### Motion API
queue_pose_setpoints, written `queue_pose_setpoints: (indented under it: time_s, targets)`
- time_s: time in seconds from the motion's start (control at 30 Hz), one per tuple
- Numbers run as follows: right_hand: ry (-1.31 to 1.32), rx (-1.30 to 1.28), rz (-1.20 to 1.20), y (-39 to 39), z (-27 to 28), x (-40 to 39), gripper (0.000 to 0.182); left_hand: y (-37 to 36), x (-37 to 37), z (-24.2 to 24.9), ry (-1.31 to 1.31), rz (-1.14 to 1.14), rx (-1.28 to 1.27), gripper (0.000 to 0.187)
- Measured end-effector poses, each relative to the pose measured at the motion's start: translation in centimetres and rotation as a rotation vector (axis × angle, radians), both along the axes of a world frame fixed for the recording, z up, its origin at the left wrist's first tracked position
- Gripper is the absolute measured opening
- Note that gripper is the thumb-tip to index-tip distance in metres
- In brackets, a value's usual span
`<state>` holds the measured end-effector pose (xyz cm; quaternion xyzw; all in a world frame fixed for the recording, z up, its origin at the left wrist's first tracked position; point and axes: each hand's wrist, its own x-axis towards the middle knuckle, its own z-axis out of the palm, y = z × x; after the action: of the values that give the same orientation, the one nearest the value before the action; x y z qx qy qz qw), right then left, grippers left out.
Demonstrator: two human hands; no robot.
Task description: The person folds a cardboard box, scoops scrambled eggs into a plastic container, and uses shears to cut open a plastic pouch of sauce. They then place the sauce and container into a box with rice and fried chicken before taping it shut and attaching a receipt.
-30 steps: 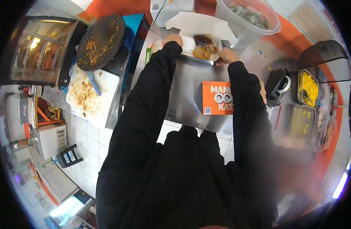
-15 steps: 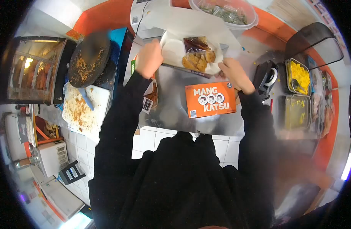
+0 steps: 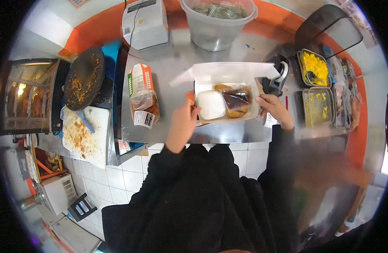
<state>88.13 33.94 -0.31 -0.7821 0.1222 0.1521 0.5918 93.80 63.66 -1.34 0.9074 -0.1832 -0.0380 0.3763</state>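
An open white food box (image 3: 227, 75) sits in front of me on the steel counter (image 3: 173, 71). Inside lie a white mound of rice (image 3: 211, 105), fried cutlet pieces and a dark sauce packet (image 3: 236, 98). My left hand (image 3: 182, 125) grips the box's left edge. My right hand (image 3: 275, 109) holds its right edge. An orange box underneath is almost fully covered; only a sliver shows by my left hand.
A bagged orange packet (image 3: 142, 95) lies left of the box. Behind stand a white label printer (image 3: 144, 23) and a clear tub (image 3: 217, 22). A tape dispenser (image 3: 277, 78) and trays of yellow food (image 3: 314, 69) are right. A crumb-covered board (image 3: 81, 134) and dark pan (image 3: 81, 83) are left.
Both hands drew the open food box from the back of the counter toward me and set it over the orange box. The head view shifted, revealing the printer and tub.
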Motion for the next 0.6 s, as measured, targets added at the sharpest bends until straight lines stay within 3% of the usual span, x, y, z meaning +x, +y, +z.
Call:
queue_pose_setpoints:
  time_s: [0.07, 0.1, 0.13, 0.2, 0.23, 0.27, 0.3, 0.33, 0.4, 0.43, 0.47, 0.53, 0.57, 0.6]
  targets:
    - [-0.001, 0.109, -0.037, 0.7, 0.2, 0.1, 0.030, 0.8, 1.3, -0.7, 0.297, -0.014, -0.282, 0.035]
    - [0.048, -0.017, -0.028, 0.6, 0.8, 0.0, 0.028, 1.2, 1.7, 0.3, 0.482, 0.001, -0.234, 0.042]
    - [0.042, -0.018, -0.033, 1.0, 2.2, -0.3, 0.028, 1.0, 1.6, 1.5, 0.476, -0.004, -0.234, 0.042]
    - [-0.290, -0.801, -0.228, 2.1, 6.1, -0.8, 0.029, 0.8, 1.2, 3.8, -0.500, 0.271, 0.028, 0.038]
    - [-0.608, -0.960, -0.320, 2.5, 7.8, -0.3, 0.033, 0.2, 2.1, 5.1, -0.491, 0.273, 0.034, 0.038]
    - [-0.924, -1.102, -0.408, 2.7, 8.8, 0.4, 0.040, -0.5, 3.8, 6.3, -0.716, 0.277, -0.033, 0.034]
    - [-1.024, -1.097, -0.301, 2.2, 8.9, 1.6, 0.052, -0.8, 4.6, 6.8, -0.944, 0.277, -0.102, 0.031]
    - [-0.872, -0.876, -0.302, 2.1, 7.8, 2.3, 0.040, -0.5, 5.0, 6.9, -0.952, 0.279, -0.102, 0.031]
    - [-0.765, -0.520, 0.002, 0.3, 4.6, 2.5, 0.024, 0.4, 5.9, 6.7, -0.059, -0.411, 0.302, 0.034]
    - [-0.835, -0.459, 0.020, 0.5, 3.1, 2.2, 0.020, 0.7, 5.4, 4.6, 0.076, -0.529, 0.062, 0.047]
    - [-0.813, -0.444, 0.043, 0.8, 1.3, 1.3, 0.025, 0.6, 4.3, 2.9, 0.065, -0.517, 0.057, 0.047]
    - [-0.900, -0.497, -0.034, 3.2, -1.7, 0.1, 0.030, -0.6, 1.8, 0.5, -0.414, -0.466, 0.060, 0.043]
    - [-0.836, -0.319, -0.121, 4.6, -2.0, -0.3, 0.032, -1.1, 1.1, 0.1, -0.404, -0.464, 0.062, 0.043]
    - [-0.767, -0.146, -0.211, 5.5, -2.2, -0.6, 0.035, -1.6, 0.4, -0.3, -0.270, -0.383, -0.175, 0.042]
